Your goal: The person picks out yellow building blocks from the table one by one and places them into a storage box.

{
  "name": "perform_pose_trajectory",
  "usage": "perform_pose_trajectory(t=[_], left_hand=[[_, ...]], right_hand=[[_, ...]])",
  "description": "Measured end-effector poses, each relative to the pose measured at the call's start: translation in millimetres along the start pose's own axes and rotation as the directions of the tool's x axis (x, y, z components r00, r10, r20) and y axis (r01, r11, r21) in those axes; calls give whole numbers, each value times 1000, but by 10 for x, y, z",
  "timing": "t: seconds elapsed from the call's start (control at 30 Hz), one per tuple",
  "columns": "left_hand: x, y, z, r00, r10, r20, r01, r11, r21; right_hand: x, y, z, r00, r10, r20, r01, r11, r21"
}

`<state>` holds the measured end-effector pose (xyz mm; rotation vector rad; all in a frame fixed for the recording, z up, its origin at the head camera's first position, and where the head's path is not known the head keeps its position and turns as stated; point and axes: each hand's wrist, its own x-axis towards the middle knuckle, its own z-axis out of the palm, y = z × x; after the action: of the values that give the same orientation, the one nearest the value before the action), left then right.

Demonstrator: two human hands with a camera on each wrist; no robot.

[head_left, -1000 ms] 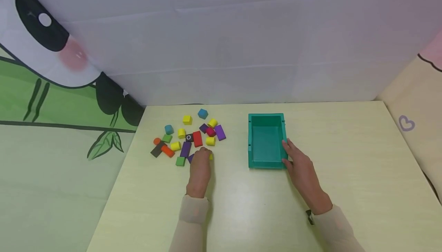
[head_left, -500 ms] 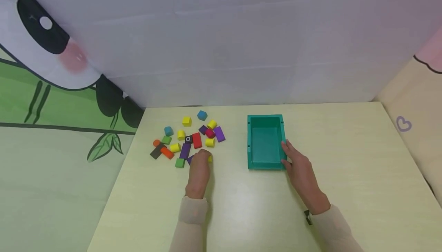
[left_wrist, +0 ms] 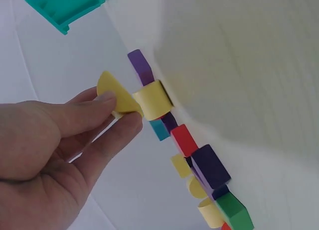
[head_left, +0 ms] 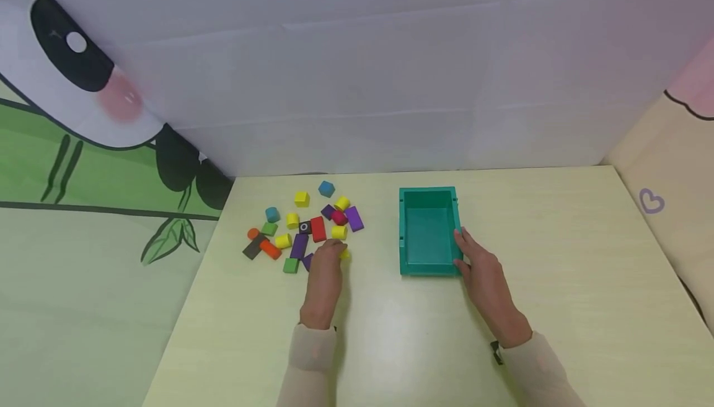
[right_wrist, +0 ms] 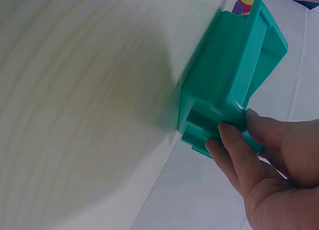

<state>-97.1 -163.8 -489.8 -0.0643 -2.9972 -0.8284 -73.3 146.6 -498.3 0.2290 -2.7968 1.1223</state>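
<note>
My left hand pinches a yellow half-round block between thumb and fingers, at the near right edge of a spread of toy blocks. In the head view only a corner of that block shows beside the fingertips. Close by lie a yellow cylinder, a red block and a dark purple block. On the right, my right hand grips the near right side of a teal plastic bin, thumb at its rim and fingers against the outer wall. No block shows inside the bin.
Several more blocks lie to the left, among them an orange cylinder, a green block and a blue block. The pale tabletop meets a hanging cloth behind and a printed cloth at the left.
My left hand has shifted slightly to the right, with the yellow block at its fingertips. The right hand stays on the bin, and the head view has tilted a little.
</note>
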Motion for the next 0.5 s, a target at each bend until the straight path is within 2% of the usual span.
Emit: perform_pose_trajectory(t=[0.33,0.5], left_hand=[[-34,271,-29,996,62,-56,-66,996,-60],[-36,387,-18,998,57,-35,-59,995,-77]], right_hand=[[22,-9,3,999,29,14,-29,1000,-4],[25,-10,13,1000,28,6,-28,1000,-6]])
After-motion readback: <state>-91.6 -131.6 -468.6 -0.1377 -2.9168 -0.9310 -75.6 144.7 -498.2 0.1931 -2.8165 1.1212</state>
